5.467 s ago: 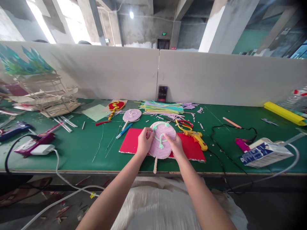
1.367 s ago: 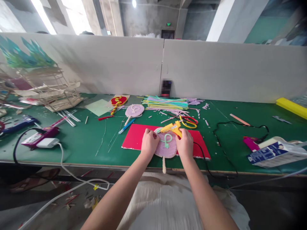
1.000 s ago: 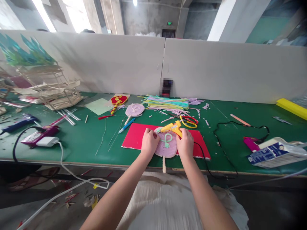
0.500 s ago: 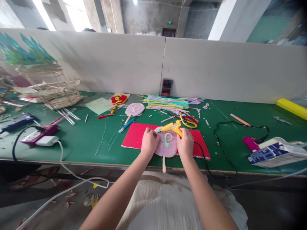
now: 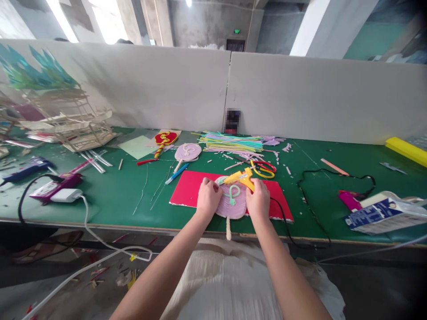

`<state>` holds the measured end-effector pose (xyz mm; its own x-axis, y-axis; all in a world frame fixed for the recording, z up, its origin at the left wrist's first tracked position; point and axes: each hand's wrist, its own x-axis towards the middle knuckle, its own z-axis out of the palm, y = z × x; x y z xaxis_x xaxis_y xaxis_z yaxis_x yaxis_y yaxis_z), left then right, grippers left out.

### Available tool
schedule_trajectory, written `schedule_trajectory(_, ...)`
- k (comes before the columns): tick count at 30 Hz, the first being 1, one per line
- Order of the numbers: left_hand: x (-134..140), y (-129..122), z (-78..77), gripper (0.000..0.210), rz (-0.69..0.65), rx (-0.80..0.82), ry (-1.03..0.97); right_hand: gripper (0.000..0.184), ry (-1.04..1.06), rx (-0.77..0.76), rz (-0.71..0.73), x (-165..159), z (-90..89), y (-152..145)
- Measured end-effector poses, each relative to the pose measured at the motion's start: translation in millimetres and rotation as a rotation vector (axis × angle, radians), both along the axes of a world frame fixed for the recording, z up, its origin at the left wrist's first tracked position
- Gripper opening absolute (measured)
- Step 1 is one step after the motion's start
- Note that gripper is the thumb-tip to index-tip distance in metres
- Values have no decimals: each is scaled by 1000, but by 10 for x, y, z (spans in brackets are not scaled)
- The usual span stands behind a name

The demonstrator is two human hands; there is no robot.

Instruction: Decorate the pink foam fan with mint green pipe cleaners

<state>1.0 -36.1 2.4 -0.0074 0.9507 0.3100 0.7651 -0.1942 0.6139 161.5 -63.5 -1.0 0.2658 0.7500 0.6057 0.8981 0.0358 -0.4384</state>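
Pink round fan (image 5: 232, 205) lies flat on the red sheet (image 5: 187, 191) at the near edge of the green table (image 5: 116, 200), its pale handle (image 5: 228, 229) pointing to 6 o'clock past the sheet's edge. A mint cord loop (image 5: 232, 192) sits on its face.

Left hand (image 5: 207, 198): fingers curled, pressing the fan's rim at 9 o'clock. Right hand (image 5: 258, 200): closed round the grip of the yellow glue gun (image 5: 240, 178), nozzle aimed toward 10 o'clock over the fan's upper edge.

Handling, as judged: the fan looks light and thin, built of wound strands, likely somewhat flexible and easily creased; the rim or the handle are the sound places to hold. Fresh glue, if present, would be hot and tacky. The gun is rigid and its black cord (image 5: 287, 222) trails off at 5 o'clock, so it may drag.

Not determinable: whether the nozzle touches the fan; whether the trigger is pressed; the fan's side edges, covered by both hands. Scissors (image 5: 263, 169) lie just beyond at 1 o'clock, straws (image 5: 231, 143) at 12 o'clock
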Motion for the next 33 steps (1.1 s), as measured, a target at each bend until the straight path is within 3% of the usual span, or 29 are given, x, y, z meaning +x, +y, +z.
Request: schedule_trajectory(33, -6, -13, 26, 8, -58, 30, 15, 23, 97, -32, -80, 22, 1, -7)
